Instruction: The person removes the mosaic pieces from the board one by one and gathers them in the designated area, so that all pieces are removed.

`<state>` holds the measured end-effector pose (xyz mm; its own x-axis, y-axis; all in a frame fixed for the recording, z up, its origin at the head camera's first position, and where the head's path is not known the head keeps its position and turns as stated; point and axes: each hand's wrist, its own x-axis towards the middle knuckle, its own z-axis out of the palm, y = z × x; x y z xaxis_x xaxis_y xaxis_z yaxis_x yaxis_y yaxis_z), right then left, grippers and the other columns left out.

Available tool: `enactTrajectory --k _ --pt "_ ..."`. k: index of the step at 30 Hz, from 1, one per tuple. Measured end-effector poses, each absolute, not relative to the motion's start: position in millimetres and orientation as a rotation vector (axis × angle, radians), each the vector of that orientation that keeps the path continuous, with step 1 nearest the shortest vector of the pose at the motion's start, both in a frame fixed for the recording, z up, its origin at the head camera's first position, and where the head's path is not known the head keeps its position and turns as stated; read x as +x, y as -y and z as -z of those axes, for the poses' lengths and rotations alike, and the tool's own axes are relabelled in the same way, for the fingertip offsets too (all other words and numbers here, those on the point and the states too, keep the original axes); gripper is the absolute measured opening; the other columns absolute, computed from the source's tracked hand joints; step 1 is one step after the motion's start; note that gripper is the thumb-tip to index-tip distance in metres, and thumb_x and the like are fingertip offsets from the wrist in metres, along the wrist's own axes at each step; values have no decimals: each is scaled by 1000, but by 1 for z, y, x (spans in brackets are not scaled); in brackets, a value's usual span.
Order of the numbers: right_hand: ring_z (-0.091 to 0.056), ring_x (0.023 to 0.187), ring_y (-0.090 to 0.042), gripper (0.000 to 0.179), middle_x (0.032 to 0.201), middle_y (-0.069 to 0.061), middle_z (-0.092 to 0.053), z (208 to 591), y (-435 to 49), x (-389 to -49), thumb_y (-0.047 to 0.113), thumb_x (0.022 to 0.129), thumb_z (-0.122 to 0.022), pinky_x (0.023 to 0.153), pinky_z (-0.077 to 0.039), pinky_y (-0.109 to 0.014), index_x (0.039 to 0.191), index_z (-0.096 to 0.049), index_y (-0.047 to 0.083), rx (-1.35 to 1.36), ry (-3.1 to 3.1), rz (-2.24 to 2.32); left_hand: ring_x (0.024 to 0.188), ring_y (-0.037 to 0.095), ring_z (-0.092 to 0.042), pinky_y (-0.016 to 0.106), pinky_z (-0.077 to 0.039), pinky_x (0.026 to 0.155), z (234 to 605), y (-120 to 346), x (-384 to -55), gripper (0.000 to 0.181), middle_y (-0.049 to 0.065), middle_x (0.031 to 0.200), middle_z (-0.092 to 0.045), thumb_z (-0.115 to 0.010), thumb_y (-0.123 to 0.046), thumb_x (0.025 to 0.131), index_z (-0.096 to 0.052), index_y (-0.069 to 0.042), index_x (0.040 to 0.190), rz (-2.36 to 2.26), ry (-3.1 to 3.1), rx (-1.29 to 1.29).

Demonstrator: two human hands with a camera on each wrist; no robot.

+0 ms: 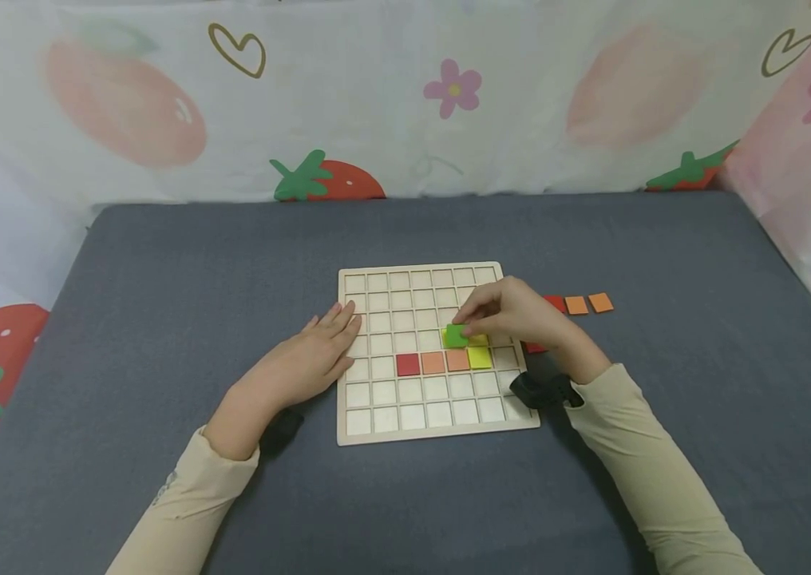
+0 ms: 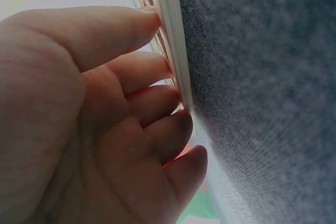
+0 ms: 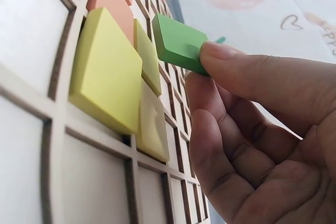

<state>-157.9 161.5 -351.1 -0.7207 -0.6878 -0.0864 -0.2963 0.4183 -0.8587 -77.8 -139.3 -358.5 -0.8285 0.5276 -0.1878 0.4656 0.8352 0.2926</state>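
Note:
A wooden grid board (image 1: 385, 434) lies on the grey table. My left hand (image 1: 312, 355) rests on its left edge, fingers fairly straight, and in the left wrist view the fingertips (image 2: 149, 24) touch the rim. Between thumb and fingers my right hand (image 1: 513, 311) pinches a green square tile (image 3: 181, 43), held over the board close above the yellow tiles. In one row sit a dark red tile (image 1: 408, 365), two salmon tiles (image 1: 445, 362) and a yellow tile (image 1: 480, 358). More yellow tiles (image 3: 152, 121) lie in the row behind, partly hidden by the green tile and hand.
Right of the board lie two orange tiles (image 1: 588, 303) and a red tile (image 1: 555, 303). Another red tile (image 1: 536, 347) shows partly under the right wrist. A black wrist camera (image 1: 545, 391) overlaps the board's right edge. Behind the table hangs a patterned cloth (image 1: 506, 144).

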Motion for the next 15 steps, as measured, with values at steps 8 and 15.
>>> enactTrajectory --k 8,15 --pt "-63 77 -15 13 87 -3 -69 349 -168 -158 4 81 -73 68 -50 -27 94 -75 5 -817 -2262 1229 141 35 -16 51 -22 110 359 141 -79 54 24 151 -20 -50 -17 98 -32 8 143 -329 -2764 767" --pt "-63 78 -16 12 89 -5 -68 348 -178 -154 2 81 -72 69 -50 -27 93 -74 3 -774 -2262 1238 141 36 -15 51 -22 110 359 140 -78 55 24 151 -20 -50 -17 98 -31 8 143 -337 -2760 765"
